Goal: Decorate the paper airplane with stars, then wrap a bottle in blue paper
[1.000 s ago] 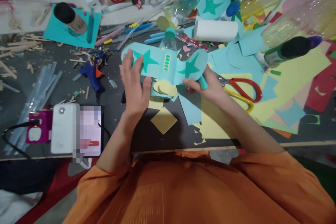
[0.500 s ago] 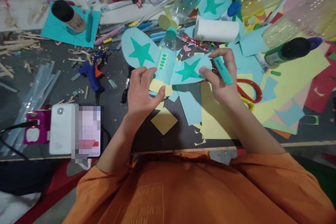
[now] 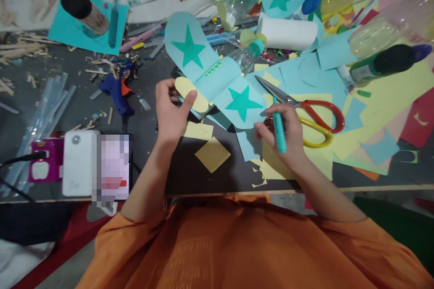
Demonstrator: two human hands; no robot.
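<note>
A small plastic bottle (image 3: 244, 58) wrapped in light blue paper lies tilted in front of me, its teal cap pointing up and right. Rounded paper wings with green stars, a left wing (image 3: 185, 47) and a right wing (image 3: 233, 110), spread from its sides. My left hand (image 3: 172, 110) grips the bottle's lower end, thumb on a pale yellow paper piece (image 3: 192, 95) there; its other fingers are partly hidden. In my right hand (image 3: 285, 131) a teal marker (image 3: 278, 132) is held between the fingers, close to the right wing's edge.
Scissors (image 3: 305, 108) with red and yellow handles lie right of the marker. A blue glue gun (image 3: 117, 95), glue sticks (image 3: 42, 131), a power bank (image 3: 79, 162) and a phone (image 3: 118, 167) are on the left. Paper scraps and several bottles crowd the back and right.
The winged bottle has turned clockwise, its cap now further right. My left hand has shifted onto its lower end; my right hand has moved down off the right wing, uncovering the scissors.
</note>
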